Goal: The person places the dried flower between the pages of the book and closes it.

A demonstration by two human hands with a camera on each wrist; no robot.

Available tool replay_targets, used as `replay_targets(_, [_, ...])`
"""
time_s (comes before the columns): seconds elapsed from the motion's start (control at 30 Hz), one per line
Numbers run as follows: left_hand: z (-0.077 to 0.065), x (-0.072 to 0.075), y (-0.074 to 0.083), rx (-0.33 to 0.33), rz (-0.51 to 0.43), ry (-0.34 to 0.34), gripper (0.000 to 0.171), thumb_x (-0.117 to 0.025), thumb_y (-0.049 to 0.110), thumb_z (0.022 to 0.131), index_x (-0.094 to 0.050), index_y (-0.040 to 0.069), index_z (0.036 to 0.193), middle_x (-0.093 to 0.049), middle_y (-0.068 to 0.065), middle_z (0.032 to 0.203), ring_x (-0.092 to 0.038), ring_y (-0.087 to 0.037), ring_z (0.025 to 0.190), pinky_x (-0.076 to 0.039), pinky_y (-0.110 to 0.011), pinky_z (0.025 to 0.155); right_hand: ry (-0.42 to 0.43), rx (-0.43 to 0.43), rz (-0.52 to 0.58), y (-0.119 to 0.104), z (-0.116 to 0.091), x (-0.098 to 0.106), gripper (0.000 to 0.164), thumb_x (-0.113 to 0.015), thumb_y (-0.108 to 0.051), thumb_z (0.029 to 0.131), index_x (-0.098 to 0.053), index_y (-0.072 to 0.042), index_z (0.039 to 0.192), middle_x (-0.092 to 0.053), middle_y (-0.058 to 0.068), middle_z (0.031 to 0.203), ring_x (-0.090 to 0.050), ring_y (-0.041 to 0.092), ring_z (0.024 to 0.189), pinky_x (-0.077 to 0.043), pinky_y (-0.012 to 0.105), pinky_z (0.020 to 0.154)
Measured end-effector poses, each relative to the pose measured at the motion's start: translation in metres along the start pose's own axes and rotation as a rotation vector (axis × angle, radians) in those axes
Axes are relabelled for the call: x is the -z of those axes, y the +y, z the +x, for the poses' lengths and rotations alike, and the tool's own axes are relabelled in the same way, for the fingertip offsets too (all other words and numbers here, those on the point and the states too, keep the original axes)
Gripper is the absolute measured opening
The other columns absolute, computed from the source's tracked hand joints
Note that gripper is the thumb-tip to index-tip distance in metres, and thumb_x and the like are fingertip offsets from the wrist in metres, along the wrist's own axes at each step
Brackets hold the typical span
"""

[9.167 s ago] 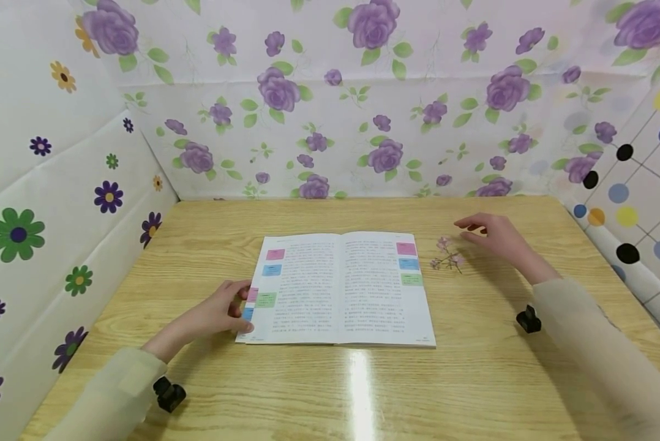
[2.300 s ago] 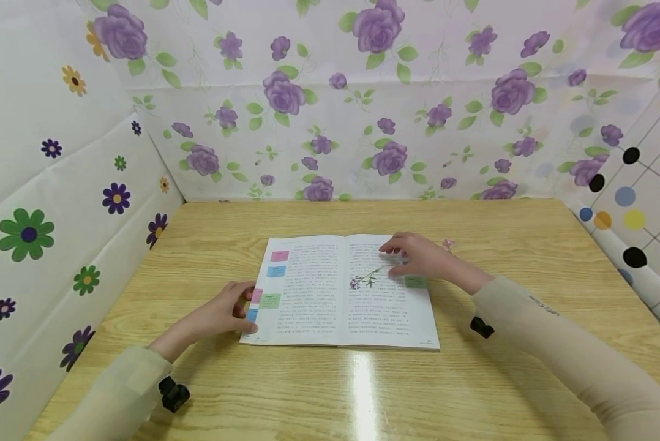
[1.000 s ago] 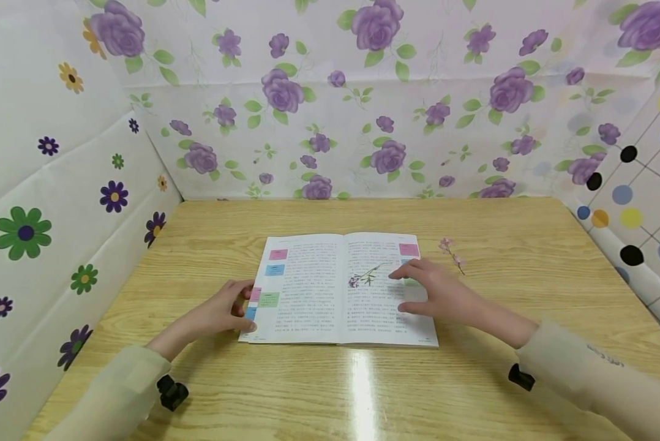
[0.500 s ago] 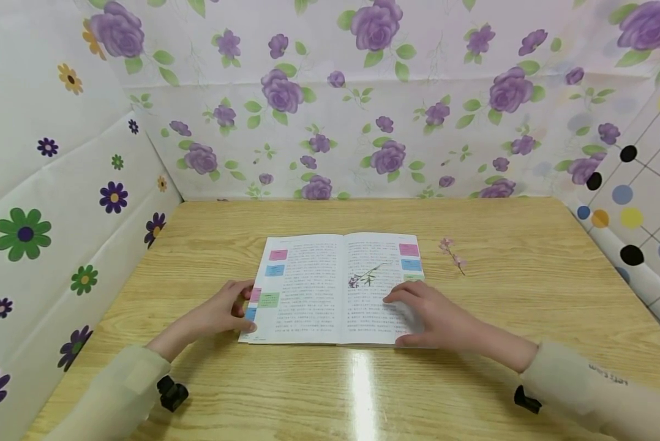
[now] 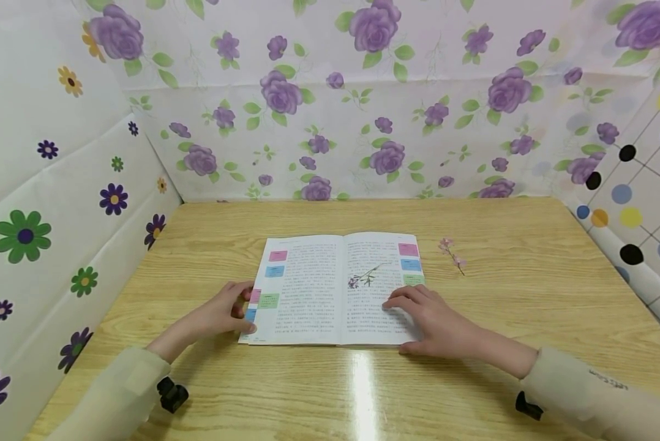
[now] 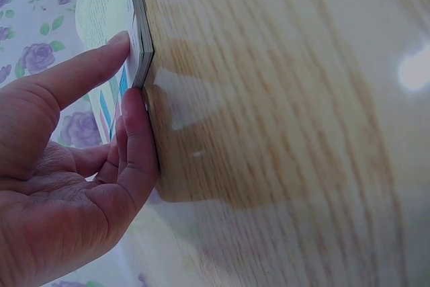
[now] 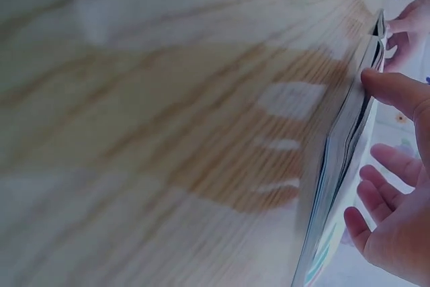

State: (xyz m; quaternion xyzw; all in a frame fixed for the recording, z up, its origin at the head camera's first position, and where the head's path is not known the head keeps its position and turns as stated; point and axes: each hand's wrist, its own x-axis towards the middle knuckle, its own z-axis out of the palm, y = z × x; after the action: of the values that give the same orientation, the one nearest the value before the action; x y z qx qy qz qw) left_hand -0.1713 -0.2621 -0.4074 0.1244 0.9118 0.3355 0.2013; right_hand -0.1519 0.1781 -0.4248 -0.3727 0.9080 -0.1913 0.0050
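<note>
An open book (image 5: 308, 318) lies on the wooden table, with printed text and coloured note boxes. My left hand (image 5: 220, 311) holds its left edge, the thumb on the page margin and the fingers at the side, as the left wrist view shows. My right hand (image 5: 437, 321) is at the lower right corner. In the right wrist view its thumb (image 7: 396, 92) touches the edge of the page block, while the other fingers spread loosely over the page. A purple flower sprig (image 5: 354, 282) with a thin stem lies on the right page.
To the right of the book a pink flower sprig (image 5: 447, 244) lies on the table (image 5: 506, 245). Behind stands a wall cover with purple roses (image 5: 387, 156), with patterned covers on both sides. A black wrist camera (image 5: 172, 394) hangs below the left sleeve.
One sprig has gone from the table onto the right page. My right hand has since left it and come down to the book's lower right corner. My left hand keeps its place.
</note>
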Motion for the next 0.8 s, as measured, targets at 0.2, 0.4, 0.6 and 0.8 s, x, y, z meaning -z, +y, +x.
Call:
replay_targets(0.2, [0.001, -0.001, 0.000, -0.001, 0.001, 0.002, 0.092, -0.080, 0.021, 0.083, -0.025, -0.003, 0.152, -0.036, -0.016, 0.123, -0.044, -0.021, 0.093, -0.036, -0.023, 0.070, 0.022, -0.025, 0.037, 0.004, -0.005, 0.003, 0.065, -0.087, -0.038, 0.072, -0.060, -0.020, 0.128, -0.056, -0.002, 0.130, -0.049, 0.021, 0.125, -0.038, 0.052, 0.104])
replay_targets(0.4, [0.000, -0.001, 0.001, 0.009, 0.004, 0.004, 0.092, -0.080, 0.021, 0.083, -0.025, -0.002, 0.152, -0.036, -0.016, 0.124, -0.044, -0.021, 0.093, -0.037, -0.023, 0.070, 0.043, -0.035, 0.051, 0.010, -0.013, 0.006, 0.054, -0.086, -0.035, 0.074, -0.064, -0.022, 0.122, -0.061, -0.003, 0.124, -0.055, 0.022, 0.118, -0.044, 0.049, 0.099])
replay_targets(0.6, [-0.001, 0.000, 0.003, 0.014, 0.013, 0.006, 0.092, -0.080, 0.022, 0.083, -0.025, -0.002, 0.152, -0.036, -0.016, 0.125, -0.044, -0.021, 0.093, -0.037, -0.023, 0.070, 0.050, -0.033, 0.066, 0.016, -0.019, 0.010, 0.040, -0.082, -0.030, 0.080, -0.067, -0.020, 0.115, -0.064, -0.006, 0.118, -0.060, 0.017, 0.111, -0.050, 0.040, 0.093])
replay_targets(0.8, [-0.001, 0.000, 0.004, 0.003, 0.005, 0.003, 0.090, -0.080, 0.020, 0.083, -0.025, -0.003, 0.151, -0.036, -0.017, 0.124, -0.043, -0.021, 0.093, -0.036, -0.023, 0.070, 0.041, -0.013, 0.123, 0.025, -0.021, 0.014, 0.031, -0.079, -0.028, 0.084, -0.068, -0.020, 0.111, -0.067, -0.010, 0.113, -0.062, 0.010, 0.107, -0.052, 0.035, 0.092])
